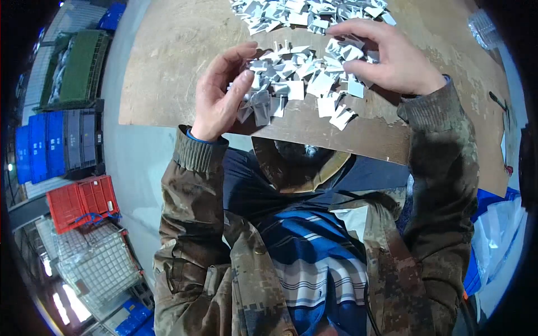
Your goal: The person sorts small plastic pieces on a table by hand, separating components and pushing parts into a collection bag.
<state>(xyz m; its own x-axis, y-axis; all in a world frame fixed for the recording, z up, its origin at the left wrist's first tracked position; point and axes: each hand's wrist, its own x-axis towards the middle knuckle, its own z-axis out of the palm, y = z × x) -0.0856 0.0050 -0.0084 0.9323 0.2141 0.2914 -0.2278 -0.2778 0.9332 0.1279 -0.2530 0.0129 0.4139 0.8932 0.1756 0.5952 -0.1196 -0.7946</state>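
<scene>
A loose heap of small white and pale grey plastic pieces (295, 89), flat plates with short stems, lies near the front edge of the wooden table (168, 73). My left hand (217, 101) cups the heap's left side, thumb and curved fingers apart, touching pieces there. At the heap's right side is my right hand (398, 60), its thumb and fingers spread around some pieces, not closed on them. Some pieces behind the fingers of both hands are hidden. Beyond the hands lies a second, larger pile (297, 18) of the same pieces, cut off by the frame's top.
A clear plastic container (483, 29) stands at the table's far right, with a dark slim tool (496, 102) closer in. Blue crates (47, 143), a red crate (81, 203) and a whitish mesh-sided container (98, 266) stand left. Clear plastic sheeting (496, 238) hangs lower right.
</scene>
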